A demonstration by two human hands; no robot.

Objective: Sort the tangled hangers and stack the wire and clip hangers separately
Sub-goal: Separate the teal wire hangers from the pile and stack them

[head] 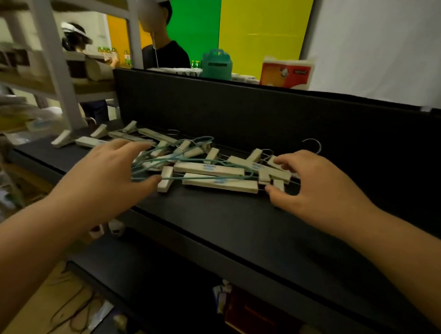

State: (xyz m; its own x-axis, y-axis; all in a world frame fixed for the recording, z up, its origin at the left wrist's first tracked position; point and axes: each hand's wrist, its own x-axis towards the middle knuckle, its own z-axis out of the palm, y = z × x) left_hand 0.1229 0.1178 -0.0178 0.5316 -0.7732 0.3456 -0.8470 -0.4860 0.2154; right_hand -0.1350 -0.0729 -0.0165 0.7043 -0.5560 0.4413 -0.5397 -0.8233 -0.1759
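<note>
Left hand (108, 167) spread, touching green wire hangers (164, 159); right hand (312, 181) loosely curled over clip hangers (221, 178), holding nothing. Pile light, stiff, snag-prone; lift by bars.

Surface: black shelf (212, 217), hangers piled on it.
Pile: wooden clip hangers (220, 183) tangled with green wire hangers (179, 160).
Left hand (108, 169): fingers spread, at the wire loops on the pile's left end.
Right hand (312, 181): fingers curled at the clips on its right end.
Behind: teal container (216, 64), orange-red package (285, 73).
</note>
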